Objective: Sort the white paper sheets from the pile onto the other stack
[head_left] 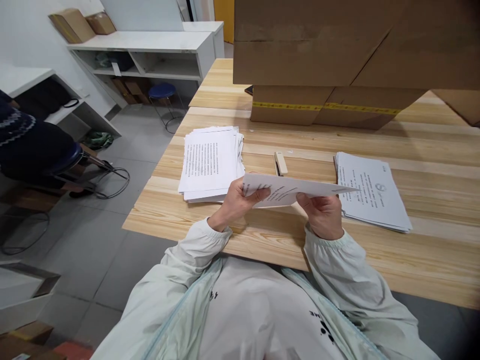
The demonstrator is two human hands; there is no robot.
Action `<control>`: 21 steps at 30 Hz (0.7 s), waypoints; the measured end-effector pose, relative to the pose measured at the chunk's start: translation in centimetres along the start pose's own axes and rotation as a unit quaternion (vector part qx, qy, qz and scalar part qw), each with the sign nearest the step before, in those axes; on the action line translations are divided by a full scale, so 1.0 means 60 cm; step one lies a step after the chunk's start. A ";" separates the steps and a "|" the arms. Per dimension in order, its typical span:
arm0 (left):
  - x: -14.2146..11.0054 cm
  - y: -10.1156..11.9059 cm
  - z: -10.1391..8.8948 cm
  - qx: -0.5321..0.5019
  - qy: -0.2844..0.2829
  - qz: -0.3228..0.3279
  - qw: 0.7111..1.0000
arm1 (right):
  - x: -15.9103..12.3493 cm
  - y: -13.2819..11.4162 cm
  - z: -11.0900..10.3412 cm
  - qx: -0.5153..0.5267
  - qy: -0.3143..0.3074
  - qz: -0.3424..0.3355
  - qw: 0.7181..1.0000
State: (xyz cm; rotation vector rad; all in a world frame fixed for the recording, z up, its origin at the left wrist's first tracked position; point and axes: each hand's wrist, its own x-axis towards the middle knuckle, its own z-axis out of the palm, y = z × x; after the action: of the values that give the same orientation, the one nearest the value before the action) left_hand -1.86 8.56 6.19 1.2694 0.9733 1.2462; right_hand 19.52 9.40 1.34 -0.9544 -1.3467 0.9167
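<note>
Between my two hands, tilted above the table, is a printed sheaf of paper (281,192); how many sheets it has I cannot tell. My left hand (240,200) grips its left end, thumb on the printed face. At the other end my right hand (323,212) pinches it the same way, with the fingers hidden behind. A larger stack of printed sheets (212,160) lies just beyond my left hand, its edges uneven. To the right sits a neater pile of printed papers (371,190), close to my right hand. A small cream stapler (280,163) rests behind the held paper.
Large cardboard boxes (300,45) are stacked on the far part of the wooden table (168,210). A blue stool (162,91) and white shelving (150,42) stand beyond its left side. At the far left a person (30,140) sits on a stool.
</note>
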 end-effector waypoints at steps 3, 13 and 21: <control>0.001 -0.002 0.002 -0.005 0.008 -0.009 1.000 | 0.001 0.004 0.001 -0.005 -0.005 0.007 1.000; 0.001 -0.006 -0.003 -0.003 0.002 -0.017 1.000 | 0.002 -0.009 0.009 -0.005 0.004 0.000 1.000; 0.003 -0.003 0.007 0.007 0.001 0.007 1.000 | 0.000 -0.025 0.006 -0.044 0.009 -0.022 0.999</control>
State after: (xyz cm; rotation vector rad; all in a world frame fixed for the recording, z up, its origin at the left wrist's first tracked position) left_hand -1.40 8.67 6.10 1.2883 0.9788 1.2530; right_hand 19.14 8.90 2.76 -0.9942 -1.3973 0.8202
